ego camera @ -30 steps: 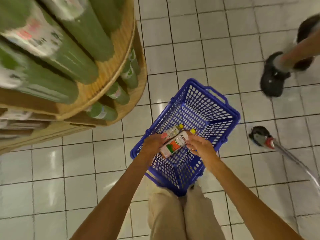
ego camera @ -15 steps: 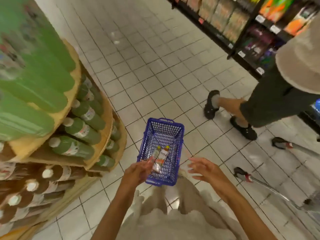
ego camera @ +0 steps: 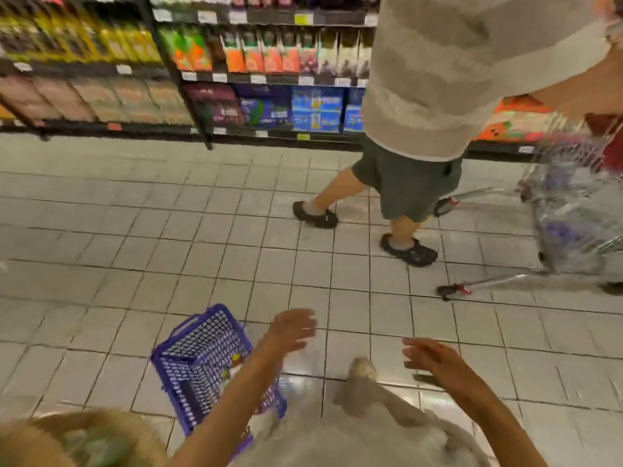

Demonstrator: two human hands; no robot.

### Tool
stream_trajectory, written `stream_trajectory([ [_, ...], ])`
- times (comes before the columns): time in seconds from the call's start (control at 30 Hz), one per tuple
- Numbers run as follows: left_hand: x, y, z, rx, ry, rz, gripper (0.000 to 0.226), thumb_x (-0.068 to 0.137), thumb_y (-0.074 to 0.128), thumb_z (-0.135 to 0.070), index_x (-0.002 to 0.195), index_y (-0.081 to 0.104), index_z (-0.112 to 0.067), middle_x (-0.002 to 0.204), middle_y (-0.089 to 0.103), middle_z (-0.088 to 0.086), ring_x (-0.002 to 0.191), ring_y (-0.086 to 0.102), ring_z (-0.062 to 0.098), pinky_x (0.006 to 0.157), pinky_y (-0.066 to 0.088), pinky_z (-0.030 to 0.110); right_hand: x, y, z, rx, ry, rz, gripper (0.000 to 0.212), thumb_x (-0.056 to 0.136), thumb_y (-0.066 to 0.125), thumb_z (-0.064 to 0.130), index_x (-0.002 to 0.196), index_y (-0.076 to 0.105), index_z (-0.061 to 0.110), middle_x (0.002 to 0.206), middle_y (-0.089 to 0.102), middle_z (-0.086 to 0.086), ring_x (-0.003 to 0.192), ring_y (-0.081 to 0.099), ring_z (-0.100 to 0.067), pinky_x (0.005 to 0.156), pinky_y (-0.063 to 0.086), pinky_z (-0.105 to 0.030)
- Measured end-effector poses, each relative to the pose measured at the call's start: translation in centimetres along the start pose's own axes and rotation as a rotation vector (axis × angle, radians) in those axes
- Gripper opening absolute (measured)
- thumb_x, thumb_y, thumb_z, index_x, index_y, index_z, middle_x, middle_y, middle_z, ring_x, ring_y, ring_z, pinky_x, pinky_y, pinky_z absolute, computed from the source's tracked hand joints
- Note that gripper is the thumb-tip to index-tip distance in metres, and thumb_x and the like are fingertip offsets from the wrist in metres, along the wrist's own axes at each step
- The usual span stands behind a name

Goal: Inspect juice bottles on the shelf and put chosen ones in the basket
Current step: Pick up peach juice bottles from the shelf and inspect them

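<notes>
Both hands are held out over the tiled floor (ego camera: pixel 209 230) with nothing in them. The left hand (ego camera: pixel 292 329) is spread, its fingers straight and apart, raised just past the right rim of the blue basket (ego camera: pixel 188 362); its forearm crosses over the basket's right side. The right hand (ego camera: pixel 435 360) is likewise open, fingers extended toward the left, well apart from the left hand, with bare tiles between them. The basket stands on the floor at the lower left, beside the wearer's light trousers (ego camera: pixel 364 433). Inside it a juice bottle (ego camera: pixel 232 365) is partly seen through motion blur; how many lie there cannot be told. Open floor stretches ahead and to the left of the basket up to the foot of the store shelf (ego camera: pixel 236 79), where cartons and juice packs are ranked in rows. To the right the way is narrowed by another person (ego camera: pixel 421 96) in dark shorts and dark clogs, standing beside a wire shopping trolley (ego camera: pixel 573 210) near the right edge. A blurred green-and-tan display (ego camera: pixel 77 439) fills the lower left corner.
</notes>
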State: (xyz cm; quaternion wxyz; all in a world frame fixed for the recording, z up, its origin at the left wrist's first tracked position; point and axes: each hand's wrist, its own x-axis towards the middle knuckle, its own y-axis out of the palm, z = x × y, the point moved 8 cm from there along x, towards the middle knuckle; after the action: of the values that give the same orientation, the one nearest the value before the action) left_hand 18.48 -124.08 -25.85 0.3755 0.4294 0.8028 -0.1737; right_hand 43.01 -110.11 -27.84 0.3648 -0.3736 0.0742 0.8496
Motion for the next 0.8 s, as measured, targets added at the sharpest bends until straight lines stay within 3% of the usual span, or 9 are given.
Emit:
stream_trajectory([
  [0.23, 5.7, 11.5, -8.6, 0.155, 0.078, 0.139, 0.030, 0.102, 0.037, -0.026, 0.115, 0.061, -0.014, 0.106, 0.068, 0.001, 0.087, 0.066, 0.007, 0.072, 0.052, 0.019, 5.2, -11.1, 3.4, 0.031, -0.022, -0.070, 0.020, 0.093, 0.061, 0.021, 0.114, 0.060, 0.021, 0.112, 0.066, -0.005, 0.102, 0.064, -0.017, 0.078, 0.053, -0.025],
  [0.33, 7.6, 13.0, -10.4, 0.134, 0.023, 0.116, 0.027, 0.100, 0.041, -0.026, 0.110, 0.063, -0.015, 0.108, 0.068, 0.004, 0.098, 0.064, 0.017, 0.081, 0.050, 0.028, 8.1, -14.0, 6.1, 0.028, -0.022, -0.070, 0.024, 0.094, 0.060, 0.020, 0.118, 0.060, 0.016, 0.110, 0.066, -0.007, 0.101, 0.065, -0.020, 0.080, 0.053, -0.027],
  [0.47, 11.4, 13.0, -12.4, 0.091, -0.054, 0.048, 0.022, 0.098, 0.044, -0.023, 0.102, 0.065, -0.015, 0.102, 0.070, 0.005, 0.090, 0.066, 0.017, 0.076, 0.050, 0.029, 12.9, -17.4, 10.3, 0.060, -0.033, -0.062, 0.023, 0.094, 0.059, 0.020, 0.117, 0.060, 0.017, 0.109, 0.066, -0.005, 0.102, 0.064, -0.019, 0.084, 0.053, -0.029],
  [0.6, 17.5, 12.9, -16.8, 0.081, -0.066, -0.039, 0.023, 0.098, 0.044, -0.020, 0.107, 0.063, -0.011, 0.106, 0.069, 0.007, 0.095, 0.064, 0.020, 0.075, 0.049, 0.032, 18.4, -21.3, 14.6, 0.111, -0.073, -0.073, 0.021, 0.094, 0.059, 0.022, 0.115, 0.062, 0.021, 0.111, 0.066, -0.003, 0.105, 0.064, -0.019, 0.091, 0.052, -0.033],
  [0.7, 22.7, 16.0, -23.4, 0.139, -0.038, -0.060, 0.020, 0.098, 0.045, -0.018, 0.105, 0.063, -0.012, 0.111, 0.066, 0.010, 0.100, 0.062, 0.023, 0.089, 0.047, 0.037, 21.5, -25.6, 16.7, 0.200, -0.080, -0.153, 0.019, 0.095, 0.058, 0.021, 0.112, 0.065, 0.019, 0.110, 0.068, -0.004, 0.103, 0.066, -0.021, 0.089, 0.053, -0.032],
  [0.8, 27.5, 23.1, -31.0, 0.239, 0.012, 0.060, 0.025, 0.100, 0.041, -0.017, 0.112, 0.061, -0.009, 0.114, 0.065, 0.011, 0.107, 0.060, 0.026, 0.098, 0.045, 0.040, 23.1, -30.9, 17.3, 0.335, -0.056, -0.286, 0.018, 0.096, 0.054, 0.018, 0.109, 0.067, 0.016, 0.108, 0.070, -0.009, 0.100, 0.068, -0.022, 0.079, 0.055, -0.025],
])
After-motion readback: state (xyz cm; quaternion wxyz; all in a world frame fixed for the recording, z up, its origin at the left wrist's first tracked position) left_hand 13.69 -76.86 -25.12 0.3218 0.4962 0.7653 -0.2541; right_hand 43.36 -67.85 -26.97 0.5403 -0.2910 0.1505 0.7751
